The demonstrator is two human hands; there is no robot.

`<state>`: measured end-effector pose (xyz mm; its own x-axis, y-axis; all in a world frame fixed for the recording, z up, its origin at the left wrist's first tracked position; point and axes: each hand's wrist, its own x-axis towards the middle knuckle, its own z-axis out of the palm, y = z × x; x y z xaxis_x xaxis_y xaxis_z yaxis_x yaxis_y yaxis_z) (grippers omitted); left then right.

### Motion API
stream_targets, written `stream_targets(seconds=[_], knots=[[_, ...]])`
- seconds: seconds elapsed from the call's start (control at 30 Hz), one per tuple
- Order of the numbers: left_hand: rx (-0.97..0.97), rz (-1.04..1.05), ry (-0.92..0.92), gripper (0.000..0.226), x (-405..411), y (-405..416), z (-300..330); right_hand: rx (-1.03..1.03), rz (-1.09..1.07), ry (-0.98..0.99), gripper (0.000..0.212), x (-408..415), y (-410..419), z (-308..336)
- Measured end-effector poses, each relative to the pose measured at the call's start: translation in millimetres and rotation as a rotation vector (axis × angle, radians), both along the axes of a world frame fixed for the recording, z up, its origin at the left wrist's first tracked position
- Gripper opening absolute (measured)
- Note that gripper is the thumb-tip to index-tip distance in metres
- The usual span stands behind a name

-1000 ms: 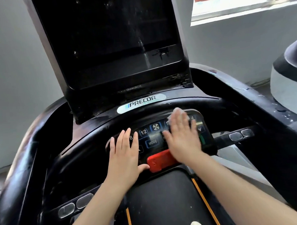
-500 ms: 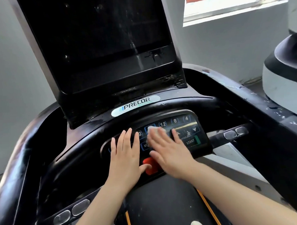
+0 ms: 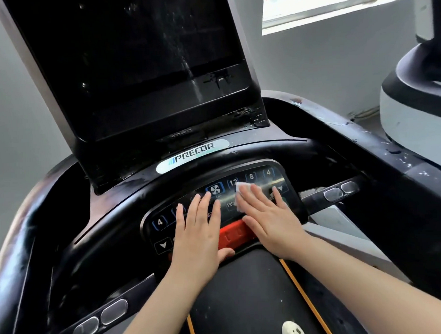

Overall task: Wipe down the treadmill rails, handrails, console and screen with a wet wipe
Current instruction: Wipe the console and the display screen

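Overhead, dusty black console (image 3: 259, 155) before grey wall (image 3: 336, 68), bright window (image 3: 333, 0).

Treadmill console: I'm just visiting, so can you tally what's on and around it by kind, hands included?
2 hands: left hand, right hand
1 wipe
1 screen
1 red button
4 silver pads
Total: 9
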<state>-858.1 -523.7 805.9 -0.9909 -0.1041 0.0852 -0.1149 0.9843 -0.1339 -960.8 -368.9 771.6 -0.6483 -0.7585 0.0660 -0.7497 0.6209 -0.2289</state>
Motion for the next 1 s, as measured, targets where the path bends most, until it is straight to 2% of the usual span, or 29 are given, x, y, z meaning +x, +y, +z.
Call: stream_targets(seconds=[0.13,0.2,0.3,0.37,0.5,0.53,0.57,0.63,0.7,0.8,0.87,0.93,1.0], knots=[[0.027,-0.078,-0.033,0.110,1,13,-11,0.075,-0.043,0.044,0.054,1,53,-25],[0.003,-0.099,-0.109,0.108,3,22,-8,0.081,-0.070,0.080,0.062,-13,52,-19],[-0.039,-0.102,-0.169,0.092,1,29,-6,-0.002,-0.178,0.048,0.075,-39,26,-2],[-0.027,-0.103,-0.159,0.091,2,31,-6,-0.030,-0.201,0.023,0.073,-38,15,0],[0.063,-0.105,-0.160,0.107,-2,27,-8,-0.015,-0.177,0.142,0.061,9,47,-43],[0.029,-0.104,-0.210,0.106,-2,27,-3,0.004,-0.168,0.121,0.058,16,57,-49],[-0.036,-0.132,-0.135,0.101,-2,27,-6,0.022,-0.156,0.114,0.056,14,62,-50],[0.000,-0.115,-0.158,0.094,0,27,-8,0.028,-0.168,0.137,0.056,-6,57,-36],[-0.008,-0.078,-0.131,0.096,-1,26,-5,-0.031,-0.247,0.139,0.060,-39,37,-15],[0.003,-0.108,-0.142,0.088,0,28,-6,-0.062,-0.376,0.008,0.058,-69,11,9],[-0.067,-0.097,-0.153,0.087,-1,31,-5,-0.066,-0.335,0.021,0.063,-54,10,7],[-0.015,-0.089,-0.145,0.087,-2,31,-6,-0.054,-0.223,0.093,0.070,-21,20,-14],[0.023,-0.105,-0.136,0.093,-4,30,-8,-0.046,-0.172,0.097,0.065,7,31,-29]])
